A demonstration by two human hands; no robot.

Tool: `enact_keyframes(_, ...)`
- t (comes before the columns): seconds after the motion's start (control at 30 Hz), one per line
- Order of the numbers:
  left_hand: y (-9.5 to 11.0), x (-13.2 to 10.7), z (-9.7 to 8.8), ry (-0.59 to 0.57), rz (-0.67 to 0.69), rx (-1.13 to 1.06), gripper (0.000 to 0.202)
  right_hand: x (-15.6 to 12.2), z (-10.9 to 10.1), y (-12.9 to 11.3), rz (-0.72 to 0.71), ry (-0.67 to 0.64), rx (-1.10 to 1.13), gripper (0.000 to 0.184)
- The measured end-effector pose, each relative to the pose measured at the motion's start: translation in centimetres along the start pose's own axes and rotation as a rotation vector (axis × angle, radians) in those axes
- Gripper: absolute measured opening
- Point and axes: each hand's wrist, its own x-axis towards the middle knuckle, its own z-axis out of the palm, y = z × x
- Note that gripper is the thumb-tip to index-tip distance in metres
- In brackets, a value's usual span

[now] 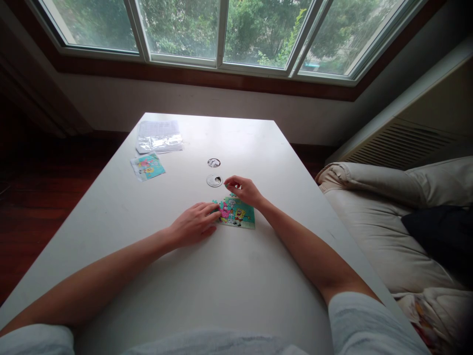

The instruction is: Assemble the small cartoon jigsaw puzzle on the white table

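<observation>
A small jigsaw puzzle point(240, 215) with cartoon figures on teal lies partly put together on the white table point(177, 286). Its upper and left edges are uneven, with a few loose-looking pieces there. My left hand point(195, 223) rests flat at the puzzle's left side, fingers stretched out and fingertips touching that edge. Above the puzzle's top edge, my right hand point(244, 191) is closed in a pinch. A tiny teal puzzle piece point(226, 185) shows at its fingertips, mostly hidden by them.
A picture sheet point(148, 166) with the cartoon design lies at the table's far left, beside a clear plastic bag point(159, 136). Two round metal table inserts point(214, 181) sit beyond my hands. A beige sofa point(369, 236) flanks the right side; windows point(221, 32) are ahead.
</observation>
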Motion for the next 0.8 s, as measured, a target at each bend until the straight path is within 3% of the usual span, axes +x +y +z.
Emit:
enact_keyframes(0.2, -0.1, 0.0, 0.0, -0.011, 0.000, -0.004, 0.046, 0.0, 1.0, -0.4, 0.096, -0.028, 0.384, 0.026)
enact_keyframes(0.43, -0.1, 0.0, 0.3, -0.022, 0.009, 0.002, 0.048, -0.3, 1.2, -1.5, 0.121, -0.060, 0.404, 0.024)
enact_keyframes(0.6, -0.1, -0.1, 0.3, -0.014, 0.020, 0.010, 0.047, -0.4, 1.3, -1.5, 0.139, -0.116, 0.451, 0.033)
enact_keyframes(0.8, -0.1, 0.0, 0.3, -0.017, 0.038, 0.025, 0.043, -0.4, 1.8, -1.2, 0.158, -0.139, 0.462, 0.031)
